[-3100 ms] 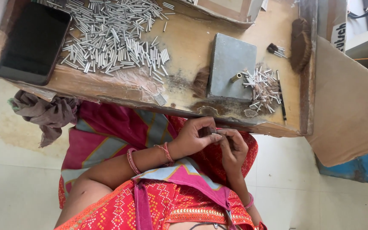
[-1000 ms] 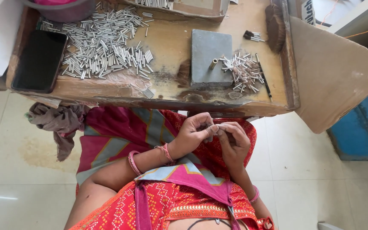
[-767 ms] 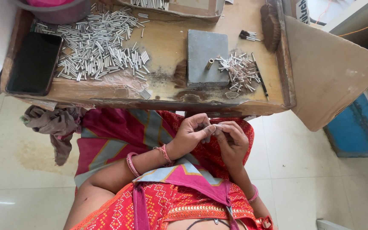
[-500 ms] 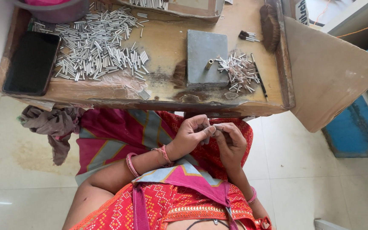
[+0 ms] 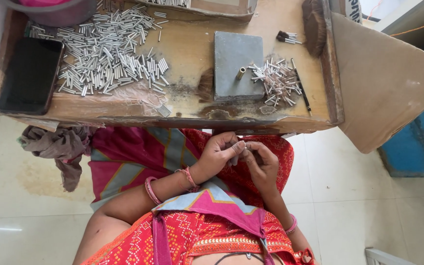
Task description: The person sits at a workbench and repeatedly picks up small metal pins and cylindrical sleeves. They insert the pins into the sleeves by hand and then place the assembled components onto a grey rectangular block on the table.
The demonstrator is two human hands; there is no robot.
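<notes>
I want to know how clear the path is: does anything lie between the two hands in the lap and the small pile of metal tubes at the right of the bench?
Yes. The left hand and right hand sit below the wooden bench's front edge, which crosses between them and the small tube pile. On the benchtop, the grey block sits beside the pile, not in front of it.

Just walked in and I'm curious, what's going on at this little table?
A person sits at a low wooden table, both hands together over the lap. The left hand and right hand pinch something small between the fingertips; it is too small to identify. On the table lie a big heap of small metal tubes, a grey block, a smaller pile of tubes and a black phone.
</notes>
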